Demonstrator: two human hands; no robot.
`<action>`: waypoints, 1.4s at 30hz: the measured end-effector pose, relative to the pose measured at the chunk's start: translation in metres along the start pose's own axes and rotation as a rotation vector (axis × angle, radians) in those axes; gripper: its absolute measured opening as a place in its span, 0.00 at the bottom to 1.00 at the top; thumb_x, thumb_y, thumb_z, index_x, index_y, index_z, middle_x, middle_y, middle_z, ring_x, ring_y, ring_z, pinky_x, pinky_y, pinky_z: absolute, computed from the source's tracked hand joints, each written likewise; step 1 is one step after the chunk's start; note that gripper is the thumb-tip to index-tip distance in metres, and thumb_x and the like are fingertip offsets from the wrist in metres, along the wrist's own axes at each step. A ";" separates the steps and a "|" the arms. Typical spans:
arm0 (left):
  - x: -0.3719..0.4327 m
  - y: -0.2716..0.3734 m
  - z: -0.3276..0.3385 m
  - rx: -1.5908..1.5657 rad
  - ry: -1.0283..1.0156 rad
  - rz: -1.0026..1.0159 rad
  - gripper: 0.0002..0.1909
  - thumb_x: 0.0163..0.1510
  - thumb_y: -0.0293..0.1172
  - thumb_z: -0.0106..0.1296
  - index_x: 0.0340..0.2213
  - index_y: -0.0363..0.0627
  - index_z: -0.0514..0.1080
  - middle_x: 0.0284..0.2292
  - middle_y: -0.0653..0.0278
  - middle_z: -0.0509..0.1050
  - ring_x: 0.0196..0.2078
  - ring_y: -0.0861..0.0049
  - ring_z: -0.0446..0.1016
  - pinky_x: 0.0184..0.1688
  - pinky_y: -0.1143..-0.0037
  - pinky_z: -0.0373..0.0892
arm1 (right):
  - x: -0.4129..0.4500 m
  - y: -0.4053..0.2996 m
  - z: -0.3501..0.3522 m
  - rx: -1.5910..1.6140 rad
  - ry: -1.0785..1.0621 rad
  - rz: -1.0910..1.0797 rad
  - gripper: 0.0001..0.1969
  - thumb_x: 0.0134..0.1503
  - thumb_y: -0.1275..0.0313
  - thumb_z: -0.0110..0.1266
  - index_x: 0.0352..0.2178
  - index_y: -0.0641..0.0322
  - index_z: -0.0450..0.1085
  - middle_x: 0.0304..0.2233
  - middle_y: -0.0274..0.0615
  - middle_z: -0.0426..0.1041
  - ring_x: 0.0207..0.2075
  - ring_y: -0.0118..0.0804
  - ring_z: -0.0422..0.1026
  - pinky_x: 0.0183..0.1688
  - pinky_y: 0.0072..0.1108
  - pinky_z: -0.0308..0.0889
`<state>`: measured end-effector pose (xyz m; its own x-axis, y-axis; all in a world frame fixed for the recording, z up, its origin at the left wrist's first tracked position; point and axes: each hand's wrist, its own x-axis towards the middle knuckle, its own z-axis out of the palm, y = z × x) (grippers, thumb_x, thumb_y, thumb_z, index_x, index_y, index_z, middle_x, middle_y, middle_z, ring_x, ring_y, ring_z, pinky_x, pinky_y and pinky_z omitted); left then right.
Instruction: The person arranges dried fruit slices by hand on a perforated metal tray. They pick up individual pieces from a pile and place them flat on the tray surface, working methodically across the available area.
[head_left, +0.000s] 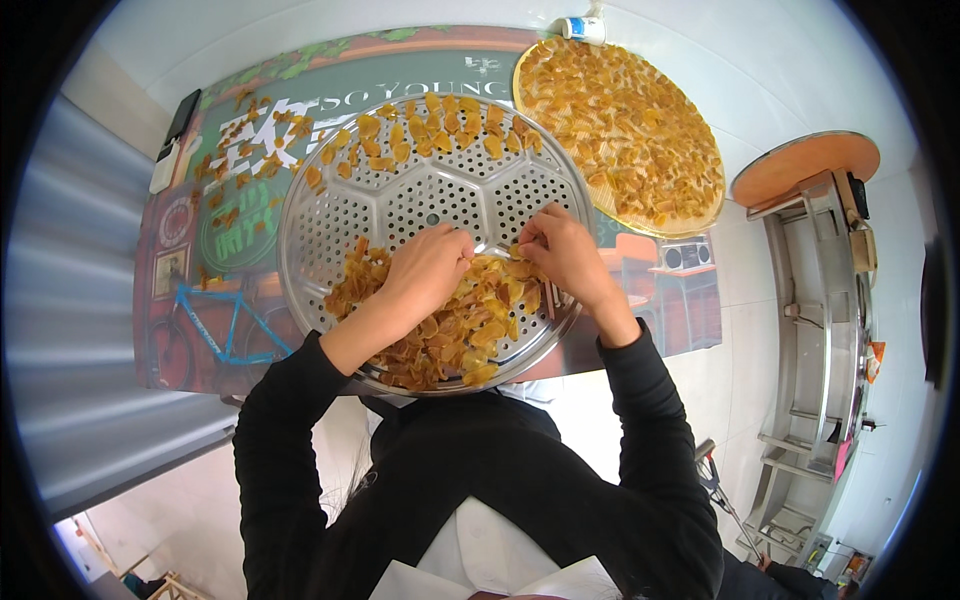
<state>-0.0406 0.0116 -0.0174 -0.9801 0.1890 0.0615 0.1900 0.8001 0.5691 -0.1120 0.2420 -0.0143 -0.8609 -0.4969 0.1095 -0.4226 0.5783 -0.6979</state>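
A round perforated stainless-steel tray (437, 191) lies before me at the table's front edge. Amber, translucent dried slices (442, 337) are heaped on its near half, and separate slices (420, 135) line its far rim. Over the heap's left part, my left hand (427, 266) has its fingers curled together; whether they pinch a slice is hidden. My right hand (562, 251) is at the heap's right upper edge, thumb and forefinger closed on an amber slice (516, 251). Bare perforated metal shows between the heap and the far row.
A round yellow-rimmed mat (626, 191) covered with slices lies at far right, beside a tipped paper cup (585, 30). Loose slices (240, 165) dot the printed tabletop (420, 71). A phone (180, 116) lies at left. Right: a metal ladder (821, 300) and another person's sleeve (799, 581).
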 end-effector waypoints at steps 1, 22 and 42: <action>0.000 -0.001 -0.001 -0.018 0.015 -0.003 0.06 0.54 0.27 0.61 0.32 0.42 0.74 0.33 0.60 0.74 0.37 0.61 0.76 0.40 0.65 0.71 | 0.001 0.001 -0.001 -0.003 0.005 0.019 0.06 0.50 0.74 0.63 0.28 0.66 0.74 0.30 0.48 0.75 0.35 0.51 0.75 0.37 0.34 0.70; 0.000 -0.092 -0.055 0.001 0.236 -0.264 0.05 0.57 0.25 0.56 0.36 0.39 0.73 0.32 0.57 0.79 0.36 0.63 0.79 0.40 0.67 0.73 | 0.016 0.016 0.002 0.155 -0.040 0.203 0.09 0.54 0.73 0.65 0.31 0.70 0.74 0.24 0.43 0.77 0.24 0.34 0.74 0.31 0.25 0.69; 0.062 -0.195 -0.077 0.246 0.442 -0.350 0.04 0.55 0.27 0.55 0.33 0.44 0.77 0.30 0.54 0.79 0.36 0.54 0.78 0.39 0.61 0.72 | 0.012 0.012 0.002 0.155 -0.033 0.212 0.08 0.56 0.74 0.63 0.32 0.70 0.74 0.23 0.42 0.76 0.24 0.30 0.72 0.29 0.23 0.68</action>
<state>-0.1426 -0.1763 -0.0610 -0.9082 -0.3208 0.2690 -0.1915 0.8897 0.4145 -0.1268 0.2418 -0.0224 -0.9147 -0.3976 -0.0717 -0.1834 0.5667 -0.8032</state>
